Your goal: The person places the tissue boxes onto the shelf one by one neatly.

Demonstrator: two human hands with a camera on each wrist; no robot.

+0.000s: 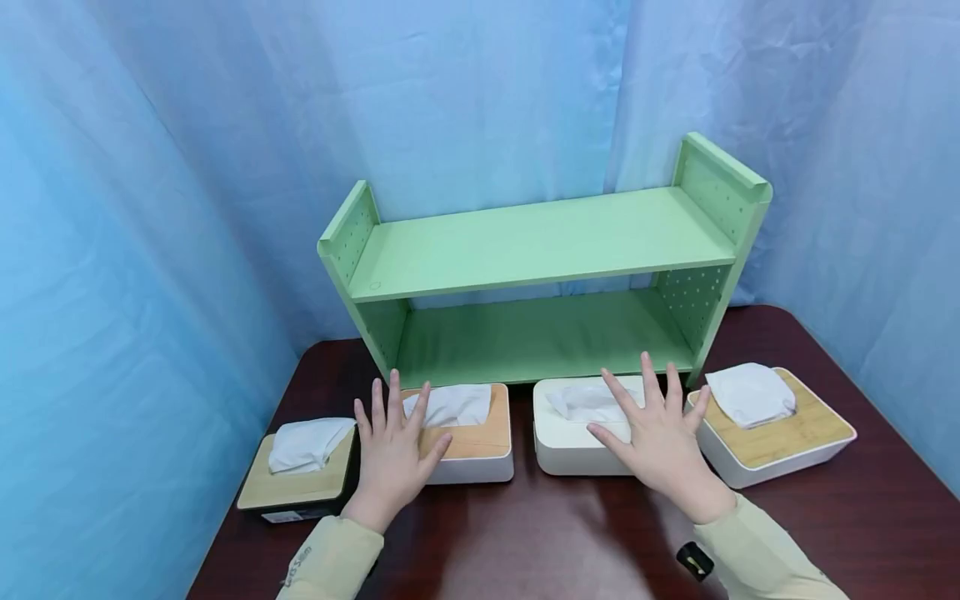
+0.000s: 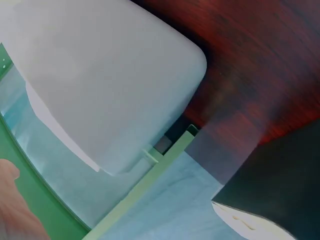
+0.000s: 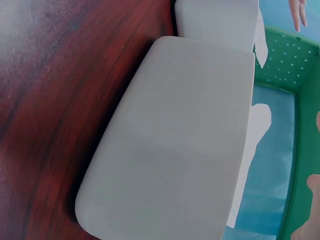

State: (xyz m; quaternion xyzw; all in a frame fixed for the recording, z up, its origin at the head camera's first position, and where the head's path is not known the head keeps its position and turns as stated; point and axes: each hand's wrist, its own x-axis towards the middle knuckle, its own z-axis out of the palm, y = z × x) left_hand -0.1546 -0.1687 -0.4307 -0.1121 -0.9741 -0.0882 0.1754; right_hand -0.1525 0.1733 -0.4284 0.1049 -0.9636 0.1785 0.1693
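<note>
Four tissue boxes stand in a row, so several: a black one with a light wood lid [image 1: 258,490] at far left, a white one with an orange-toned wood lid [image 1: 471,468], an all-white one [image 1: 562,454], and a white one with a bamboo lid [image 1: 817,425] at far right. White tissue sticks out of each. My left hand [image 1: 392,462], fingers spread, overlaps the gap between the two left boxes. Spread likewise, my right hand [image 1: 663,442] overlaps the all-white box's right side. Both hands hold nothing. A white box side [image 3: 170,140] fills the right wrist view.
Behind the boxes stands a green two-tier shelf [image 1: 540,242] with perforated side panels. The dark red wooden table [image 1: 525,550] carries everything. Light blue curtains [image 1: 487,100] hang behind and at both sides. A small black device [image 1: 694,561] sits by the right sleeve.
</note>
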